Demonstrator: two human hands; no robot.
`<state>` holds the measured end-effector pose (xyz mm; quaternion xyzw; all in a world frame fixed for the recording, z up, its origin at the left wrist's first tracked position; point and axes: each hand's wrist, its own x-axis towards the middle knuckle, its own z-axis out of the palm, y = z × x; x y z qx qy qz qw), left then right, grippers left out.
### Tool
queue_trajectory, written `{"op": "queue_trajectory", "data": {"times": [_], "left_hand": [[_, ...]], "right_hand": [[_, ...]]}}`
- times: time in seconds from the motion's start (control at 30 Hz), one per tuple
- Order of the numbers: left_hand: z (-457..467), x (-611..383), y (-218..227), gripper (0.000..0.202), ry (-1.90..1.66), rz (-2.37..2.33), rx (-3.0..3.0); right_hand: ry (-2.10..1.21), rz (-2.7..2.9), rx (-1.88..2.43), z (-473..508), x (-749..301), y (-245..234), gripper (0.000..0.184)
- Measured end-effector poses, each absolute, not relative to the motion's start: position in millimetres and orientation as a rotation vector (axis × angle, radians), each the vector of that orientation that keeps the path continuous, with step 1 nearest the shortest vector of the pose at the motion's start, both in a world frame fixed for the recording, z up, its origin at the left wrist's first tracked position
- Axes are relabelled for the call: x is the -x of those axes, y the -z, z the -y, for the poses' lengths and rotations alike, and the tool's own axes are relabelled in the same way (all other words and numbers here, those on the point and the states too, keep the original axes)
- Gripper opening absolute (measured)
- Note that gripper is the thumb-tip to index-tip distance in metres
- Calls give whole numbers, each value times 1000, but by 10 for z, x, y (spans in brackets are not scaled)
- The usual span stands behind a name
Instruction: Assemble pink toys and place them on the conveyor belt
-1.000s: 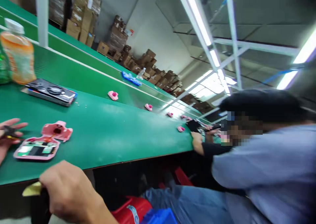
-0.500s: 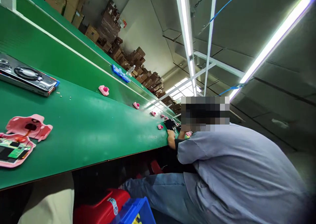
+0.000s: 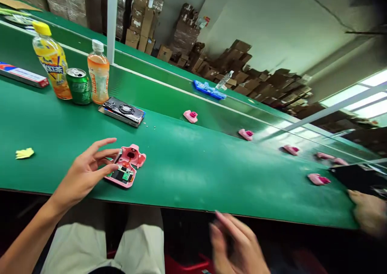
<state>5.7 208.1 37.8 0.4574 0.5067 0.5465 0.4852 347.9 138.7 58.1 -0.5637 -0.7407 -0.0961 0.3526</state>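
Note:
My left hand reaches over an opened pink toy housing with its fingers apart, and the fingertips are at its edge. Beside that half lies a second pink shell holding a green-and-black circuit board. A thin silver item shows at my fingers, but I cannot tell whether it is held. My right hand is blurred below the table's front edge, with its fingers spread and nothing visible in them. A small yellow piece lies on the green table to the left.
A yellow-capped bottle, green can, orange drink bottle and flat black-and-silver device stand at the back. Small pink parts line the table rightward, near a co-worker's hand.
The view has swung left, bringing the drinks into sight and leaving the co-worker's body out of it. My left hand is now over the pink housing, and the yellow piece lies on the table.

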Motion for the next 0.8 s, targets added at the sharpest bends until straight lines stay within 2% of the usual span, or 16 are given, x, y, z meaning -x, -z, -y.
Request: {"op": "queue_trajectory", "data": {"times": [0.1,0.23,0.4,0.67,0.8], "left_hand": [[-2075,-34,-387,57,-1255,-1161,-1230],[-2074,17,-408,49,-1293,-1107,-1402],[-2085,46,-467,45,-1239,-1107,-1484],[-2093,39,-419,55,-1262,-1076,-1509],[-2018,106,-380,76,-1179,-1019,-1603]], "right_hand": [[-74,2385,964,-2123,-2682,-886,39],[-364,2782,604,-2762,-2022,-1135,25],[-539,2927,639,-2872,-1979,-1165,14],[-735,2592,653,-2748,-1945,-928,20],[-946,2382,849,-2683,-1959,-885,18]]}}
